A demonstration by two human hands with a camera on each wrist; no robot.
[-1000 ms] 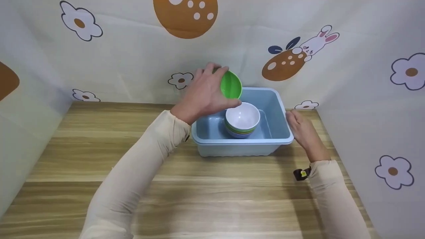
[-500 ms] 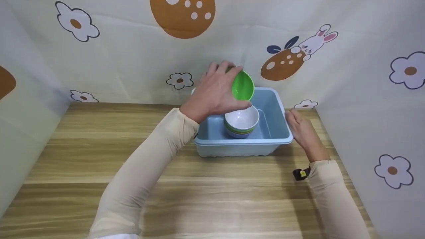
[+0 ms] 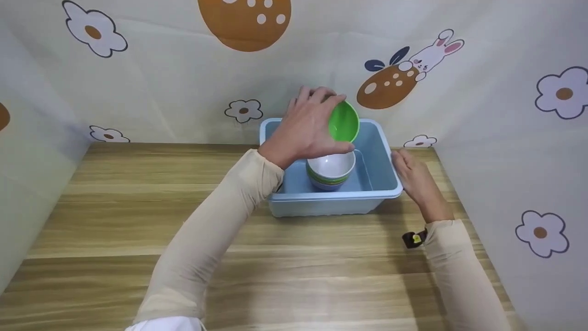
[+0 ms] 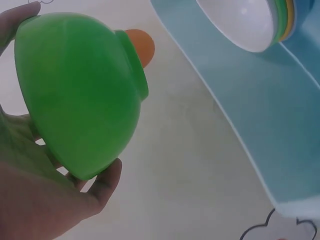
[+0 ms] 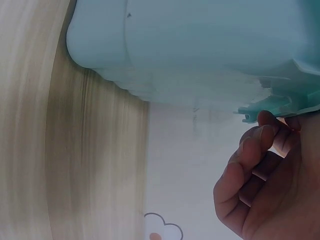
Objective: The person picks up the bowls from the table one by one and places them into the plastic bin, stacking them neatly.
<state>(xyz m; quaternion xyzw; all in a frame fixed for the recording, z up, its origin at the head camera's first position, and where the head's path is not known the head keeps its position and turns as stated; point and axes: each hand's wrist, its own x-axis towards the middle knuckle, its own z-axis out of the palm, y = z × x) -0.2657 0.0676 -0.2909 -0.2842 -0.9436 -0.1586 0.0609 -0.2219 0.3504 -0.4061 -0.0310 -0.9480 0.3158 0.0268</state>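
Observation:
In the head view my left hand [image 3: 305,126] holds a green bowl [image 3: 344,122] by its rim, tilted on its side above a light blue plastic bin [image 3: 330,196]. The left wrist view shows the thumb and fingers at opposite edges of that bowl [image 4: 80,90]. Below it, inside the bin, stands a stack of bowls [image 3: 331,168] with a white one on top and green, yellow and blue edges beneath. My right hand [image 3: 415,179] grips the bin's right rim; in the right wrist view its fingers [image 5: 252,150] curl under that edge.
The bin rests on a wood-grain table [image 3: 138,207] near its back edge. A pale cloth backdrop [image 3: 165,82] printed with flowers and a rabbit rises behind and at both sides. A small black device [image 3: 413,239] is on the right wrist.
My left hand has moved to the right with the green bowl, from the bin's back left to over the stack's back. The right hand stays on the rim. The head view shifts slightly.

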